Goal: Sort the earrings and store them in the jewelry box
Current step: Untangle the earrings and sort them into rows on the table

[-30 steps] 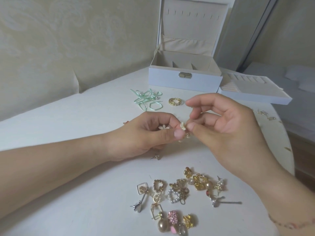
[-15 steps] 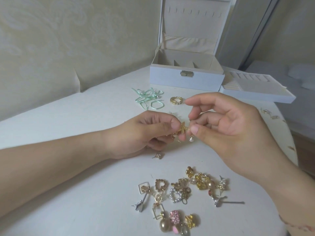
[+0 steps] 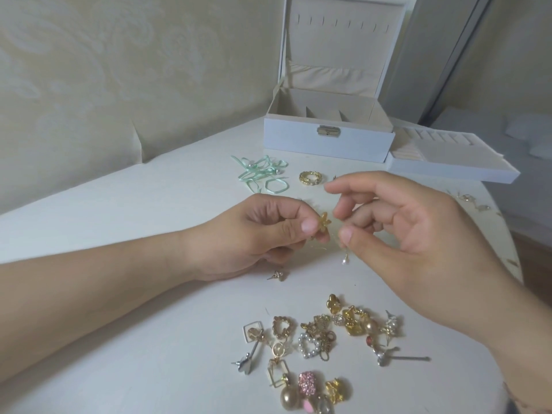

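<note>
My left hand (image 3: 263, 234) pinches a gold flower earring (image 3: 413, 225) between thumb and forefinger above the white table. My right hand (image 3: 397, 225) is just to its right, thumb and fingers pinched on a thin dangling earring with a small pearl (image 3: 345, 260) at its end. A pile of mixed earrings (image 3: 322, 348) lies on the table in front of me. The white jewelry box (image 3: 328, 138) stands open at the back, its compartments showing nothing inside.
The box's removed tray (image 3: 454, 165) lies right of it. Mint green hoop earrings (image 3: 263, 174) and a gold ring-shaped earring (image 3: 310, 177) lie behind my hands. A single stud (image 3: 279, 274) sits under my left hand. Small pieces (image 3: 475, 203) lie near the table's right edge.
My hands have drawn slightly apart, separating the gold flower earring in the left from the pearl dangle in the right. The flower has turned from its white side to gold.
</note>
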`<action>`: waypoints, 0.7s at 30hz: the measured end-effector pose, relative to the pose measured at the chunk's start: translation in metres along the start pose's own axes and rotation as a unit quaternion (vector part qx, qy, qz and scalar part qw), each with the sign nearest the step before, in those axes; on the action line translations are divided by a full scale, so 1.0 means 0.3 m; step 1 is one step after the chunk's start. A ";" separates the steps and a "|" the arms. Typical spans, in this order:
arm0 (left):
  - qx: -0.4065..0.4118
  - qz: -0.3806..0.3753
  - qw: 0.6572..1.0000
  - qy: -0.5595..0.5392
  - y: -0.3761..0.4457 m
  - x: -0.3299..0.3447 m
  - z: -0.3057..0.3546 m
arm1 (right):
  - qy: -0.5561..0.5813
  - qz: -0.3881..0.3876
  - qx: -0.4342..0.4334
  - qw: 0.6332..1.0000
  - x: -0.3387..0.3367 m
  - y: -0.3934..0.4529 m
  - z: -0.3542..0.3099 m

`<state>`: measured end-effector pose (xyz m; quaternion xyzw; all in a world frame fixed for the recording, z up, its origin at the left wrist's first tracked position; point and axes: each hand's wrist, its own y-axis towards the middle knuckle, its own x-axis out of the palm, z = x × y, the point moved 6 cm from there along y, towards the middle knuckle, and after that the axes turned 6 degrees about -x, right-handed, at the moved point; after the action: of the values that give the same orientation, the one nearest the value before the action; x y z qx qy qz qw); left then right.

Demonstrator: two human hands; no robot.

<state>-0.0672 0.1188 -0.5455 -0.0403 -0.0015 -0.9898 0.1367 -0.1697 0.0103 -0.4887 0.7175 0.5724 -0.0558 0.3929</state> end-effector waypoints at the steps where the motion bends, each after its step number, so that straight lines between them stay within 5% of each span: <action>1: 0.004 -0.007 1.000 0.008 0.000 0.001 -0.001 | 0.016 -0.006 0.019 1.000 0.007 0.000 0.012; 6: 0.015 -0.014 1.000 0.016 -0.001 -0.002 -0.007 | 0.062 -0.025 0.046 0.997 0.033 0.001 0.020; 11: 0.060 0.068 0.991 0.096 -0.009 -0.015 0.010 | 0.085 -0.001 0.076 0.993 0.007 0.001 0.028; 21: 0.114 0.144 0.949 0.256 -0.045 0.009 0.044 | -0.079 0.001 -0.033 0.996 -0.003 -0.002 -0.001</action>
<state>-0.0723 0.1312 -0.5319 0.2306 -0.0736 -0.9298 0.2773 -0.1707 0.0097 -0.4883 0.6982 0.5404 -0.0925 0.4604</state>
